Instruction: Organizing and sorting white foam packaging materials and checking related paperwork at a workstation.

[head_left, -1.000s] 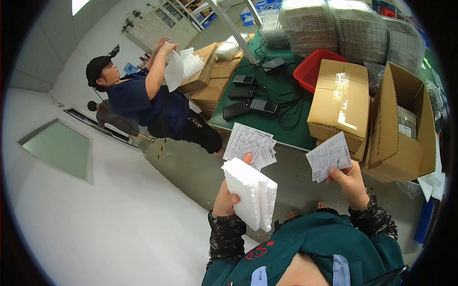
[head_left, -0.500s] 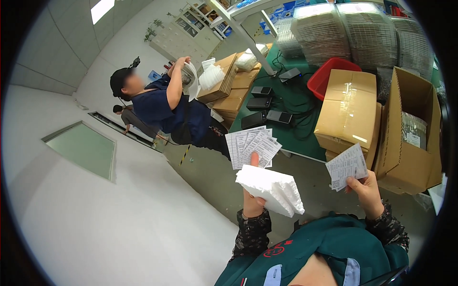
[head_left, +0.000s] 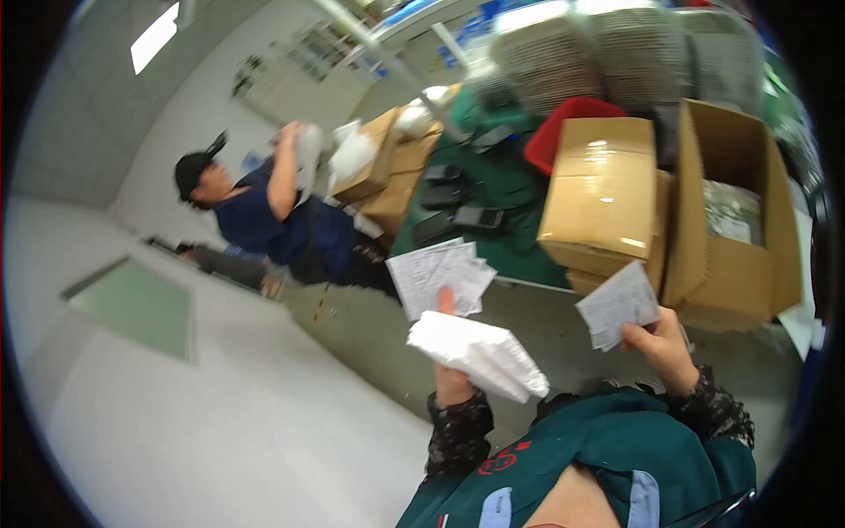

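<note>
My left hand grips white foam pieces together with a fan of printed paper slips, its thumb pressed on the slips. The foam covers much of that hand's fingers. Over to the right, my right hand pinches a second small bunch of printed slips between thumb and fingers. Both bunches are held up in front of my body, apart from each other. Motion blurs the print.
Ahead stands a green table with dark devices and cables. On its right are a taped carton, an open carton, a red bin and stacked clear trays. A co-worker stands at the left holding something white.
The surroundings have shifted left and tilted slightly as my head turned. Both hands still hold the same things, and the picture is more blurred.
</note>
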Tool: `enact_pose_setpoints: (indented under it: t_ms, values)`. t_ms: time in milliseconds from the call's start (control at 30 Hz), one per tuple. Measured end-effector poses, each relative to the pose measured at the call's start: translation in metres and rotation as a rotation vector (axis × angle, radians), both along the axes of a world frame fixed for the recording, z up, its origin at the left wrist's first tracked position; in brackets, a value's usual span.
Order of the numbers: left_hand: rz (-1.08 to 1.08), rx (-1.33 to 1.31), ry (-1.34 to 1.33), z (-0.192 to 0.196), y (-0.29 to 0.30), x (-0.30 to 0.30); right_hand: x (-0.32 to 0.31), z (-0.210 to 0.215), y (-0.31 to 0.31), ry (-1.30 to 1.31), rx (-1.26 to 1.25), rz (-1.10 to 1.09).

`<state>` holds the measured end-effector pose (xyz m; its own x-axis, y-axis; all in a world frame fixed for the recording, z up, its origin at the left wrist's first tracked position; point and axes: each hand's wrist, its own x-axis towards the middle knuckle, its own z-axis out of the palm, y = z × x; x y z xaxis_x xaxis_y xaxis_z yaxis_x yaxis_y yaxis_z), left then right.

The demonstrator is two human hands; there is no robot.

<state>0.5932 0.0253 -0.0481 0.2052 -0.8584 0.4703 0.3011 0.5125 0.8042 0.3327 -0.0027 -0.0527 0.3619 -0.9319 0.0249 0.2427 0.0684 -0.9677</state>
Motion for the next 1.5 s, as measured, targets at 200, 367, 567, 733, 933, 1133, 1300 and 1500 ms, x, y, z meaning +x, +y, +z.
enact_pose_setpoints:
  t_ms: [200, 367, 567, 733, 933, 1133, 1300, 1500]
  values:
    - [-0.57, 0.108, 0.065, -0.009, -0.028, 0.025, -0.009, 0.0, 0.031, 0.14, 0.023, -0.16]
    - [-0.94, 0.14, 0.091, -0.024, -0.116, 0.035, -0.041, 0.015, 0.104, 0.063, 0.154, -0.367]
    - [-0.948, 0.133, 0.01, -0.021, -0.161, 0.007, -0.083, 0.017, 0.185, 0.004, 0.257, -0.812]
    - [-0.907, 0.126, -0.101, 0.018, -0.109, -0.119, -0.122, 0.021, 0.235, -0.009, 0.252, -0.949]
    - [-0.805, 0.085, -0.175, 0.059, 0.005, -0.322, -0.227, 0.021, 0.304, -0.002, 0.178, -1.176]
    - [-1.353, -0.128, -0.007, 0.089, 0.071, -0.472, -0.339, 0.019, 0.4, -0.127, 0.085, -1.767]
    - [-1.395, 0.04, -0.04, 0.086, 0.099, -0.558, -0.421, 0.03, 0.456, -0.323, -0.039, -2.096]
    - [-1.436, 0.171, -0.06, 0.051, 0.091, -0.671, -0.486, 0.016, 0.474, -0.439, -0.063, -2.27]
